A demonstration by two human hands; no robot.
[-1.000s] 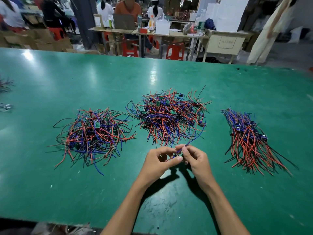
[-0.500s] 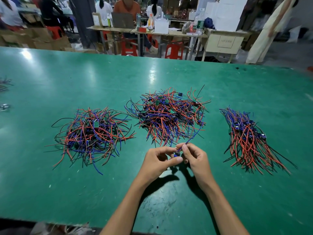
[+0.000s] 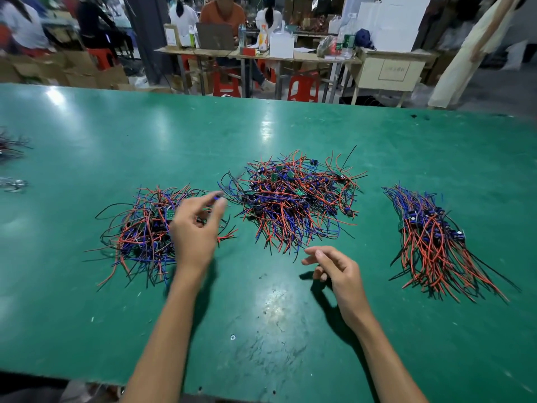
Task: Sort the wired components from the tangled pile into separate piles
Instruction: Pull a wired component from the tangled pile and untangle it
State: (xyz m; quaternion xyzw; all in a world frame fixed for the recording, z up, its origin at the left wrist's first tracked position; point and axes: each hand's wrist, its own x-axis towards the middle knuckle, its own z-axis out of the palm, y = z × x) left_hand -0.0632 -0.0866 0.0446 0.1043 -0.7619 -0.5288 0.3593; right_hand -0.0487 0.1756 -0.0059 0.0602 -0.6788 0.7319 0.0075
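Note:
Three heaps of red, blue and black wired components lie on the green table [image 3: 290,315]. The tangled middle pile [image 3: 296,202] holds small green boards. A looser left pile [image 3: 139,231] and a neater right pile [image 3: 430,237], with its wires lying parallel, flank it. My left hand [image 3: 194,228], blurred by motion, hovers over the left pile's right side and pinches a small blue wired component [image 3: 216,196] at its fingertips. My right hand [image 3: 334,266] hangs just below the middle pile, fingers loosely curled and holding nothing.
More dark wires [image 3: 10,146] and a small shiny clump [image 3: 11,183] sit at the table's far left edge. Beyond the table's far edge are workbenches [image 3: 261,53], red stools [image 3: 302,87], cardboard boxes and seated people.
My hands have parted from in front of the middle pile. The left hand swung up and left over the left pile with the component. The right hand let go and stayed low.

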